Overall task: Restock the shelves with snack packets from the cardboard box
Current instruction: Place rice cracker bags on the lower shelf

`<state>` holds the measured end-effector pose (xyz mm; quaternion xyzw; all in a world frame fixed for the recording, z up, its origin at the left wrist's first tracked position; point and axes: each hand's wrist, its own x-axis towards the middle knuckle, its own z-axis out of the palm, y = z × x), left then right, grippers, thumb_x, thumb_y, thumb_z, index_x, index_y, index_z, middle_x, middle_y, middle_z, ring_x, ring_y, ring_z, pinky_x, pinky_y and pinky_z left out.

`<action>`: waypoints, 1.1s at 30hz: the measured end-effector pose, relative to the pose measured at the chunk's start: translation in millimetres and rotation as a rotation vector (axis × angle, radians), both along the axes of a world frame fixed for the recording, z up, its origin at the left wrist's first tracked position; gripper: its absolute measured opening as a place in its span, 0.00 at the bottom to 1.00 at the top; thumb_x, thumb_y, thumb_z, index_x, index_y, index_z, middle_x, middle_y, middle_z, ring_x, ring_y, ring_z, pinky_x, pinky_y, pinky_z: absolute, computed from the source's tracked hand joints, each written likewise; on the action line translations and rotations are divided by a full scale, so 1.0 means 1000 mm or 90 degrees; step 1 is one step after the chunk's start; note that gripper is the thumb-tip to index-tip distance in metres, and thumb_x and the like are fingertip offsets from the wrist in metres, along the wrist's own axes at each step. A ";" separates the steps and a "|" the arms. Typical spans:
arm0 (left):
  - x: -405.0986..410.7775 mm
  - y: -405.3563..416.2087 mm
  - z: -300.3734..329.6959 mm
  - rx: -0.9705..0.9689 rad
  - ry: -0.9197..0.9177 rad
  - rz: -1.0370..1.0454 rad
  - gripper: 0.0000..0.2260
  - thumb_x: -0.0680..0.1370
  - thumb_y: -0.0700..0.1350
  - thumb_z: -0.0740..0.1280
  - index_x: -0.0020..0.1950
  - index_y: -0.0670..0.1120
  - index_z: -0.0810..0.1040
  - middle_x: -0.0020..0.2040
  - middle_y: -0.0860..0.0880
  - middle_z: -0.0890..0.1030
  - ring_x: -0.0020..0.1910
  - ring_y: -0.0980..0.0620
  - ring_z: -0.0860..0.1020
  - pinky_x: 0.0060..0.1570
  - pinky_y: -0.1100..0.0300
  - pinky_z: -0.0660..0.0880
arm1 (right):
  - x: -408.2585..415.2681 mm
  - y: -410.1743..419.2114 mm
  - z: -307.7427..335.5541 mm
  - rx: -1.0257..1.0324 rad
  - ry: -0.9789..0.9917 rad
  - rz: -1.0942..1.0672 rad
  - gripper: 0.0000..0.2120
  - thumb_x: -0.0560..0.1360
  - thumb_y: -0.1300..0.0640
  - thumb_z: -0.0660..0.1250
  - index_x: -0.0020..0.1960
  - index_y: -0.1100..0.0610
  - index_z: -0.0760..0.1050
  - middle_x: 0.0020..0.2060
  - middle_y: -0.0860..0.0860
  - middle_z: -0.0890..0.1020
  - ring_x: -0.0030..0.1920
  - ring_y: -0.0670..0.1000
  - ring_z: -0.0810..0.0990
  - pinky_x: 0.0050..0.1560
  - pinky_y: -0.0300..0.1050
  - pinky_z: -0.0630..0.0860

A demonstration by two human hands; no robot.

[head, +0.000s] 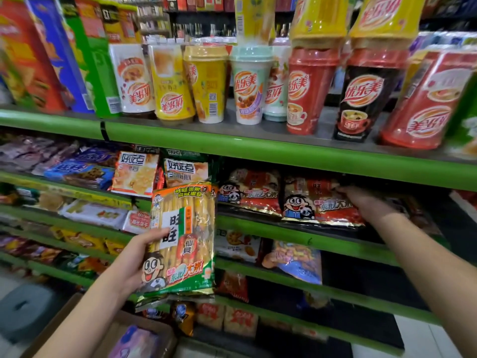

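Observation:
My left hand (134, 259) grips a green and orange rice-cracker packet (183, 241) by its left edge and holds it upright in front of the second shelf. My right hand (366, 202) reaches onto the second shelf (296, 229) and rests on the right side of a red cracker packet (317, 202) lying there; how its fingers lie on the far side is hidden. A second red packet (250, 189) lies just left of it. The cardboard box (64, 319) sits at the bottom left with a purple packet (136, 339) inside.
The top shelf (232, 143) carries a row of milk-tea cups and tall snack boxes. Lower shelves hold several biscuit and snack packets. Dark gaps show at the right of the second and third shelves. A grey stool (23, 308) stands on the floor at the left.

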<state>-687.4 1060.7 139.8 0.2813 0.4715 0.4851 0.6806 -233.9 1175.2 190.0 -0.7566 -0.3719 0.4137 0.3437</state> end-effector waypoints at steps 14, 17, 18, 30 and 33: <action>0.014 0.006 0.004 0.006 0.017 -0.034 0.10 0.71 0.42 0.72 0.50 0.40 0.84 0.46 0.38 0.85 0.38 0.40 0.84 0.36 0.51 0.81 | -0.090 0.008 -0.037 0.054 -0.604 0.465 0.35 0.75 0.25 0.44 0.78 0.36 0.50 0.80 0.45 0.51 0.80 0.57 0.46 0.76 0.64 0.43; 0.017 0.006 0.011 0.021 0.008 -0.041 0.11 0.69 0.43 0.73 0.50 0.41 0.82 0.44 0.40 0.85 0.36 0.41 0.84 0.34 0.52 0.81 | -0.081 0.013 -0.042 0.085 -0.566 0.392 0.34 0.76 0.27 0.39 0.78 0.38 0.54 0.80 0.44 0.54 0.80 0.54 0.47 0.75 0.62 0.40; 0.019 0.007 0.012 0.023 0.007 -0.039 0.12 0.69 0.43 0.73 0.51 0.41 0.82 0.43 0.40 0.85 0.35 0.42 0.84 0.33 0.53 0.81 | -0.079 0.015 -0.042 0.095 -0.552 0.380 0.34 0.76 0.27 0.39 0.78 0.39 0.55 0.80 0.44 0.55 0.80 0.54 0.48 0.75 0.62 0.40; 0.036 0.009 0.016 0.015 0.058 -0.055 0.30 0.66 0.45 0.77 0.64 0.38 0.75 0.51 0.39 0.84 0.43 0.40 0.83 0.45 0.49 0.79 | -0.082 0.022 -0.051 0.120 -0.589 0.515 0.26 0.80 0.45 0.47 0.73 0.26 0.44 0.79 0.38 0.50 0.80 0.53 0.44 0.75 0.62 0.36; 0.039 0.011 0.015 0.016 0.063 -0.054 0.28 0.69 0.45 0.74 0.66 0.38 0.74 0.53 0.38 0.83 0.46 0.40 0.83 0.49 0.47 0.79 | -0.087 0.014 -0.052 0.126 -0.588 0.527 0.33 0.76 0.52 0.50 0.73 0.26 0.43 0.79 0.39 0.53 0.80 0.53 0.46 0.76 0.61 0.41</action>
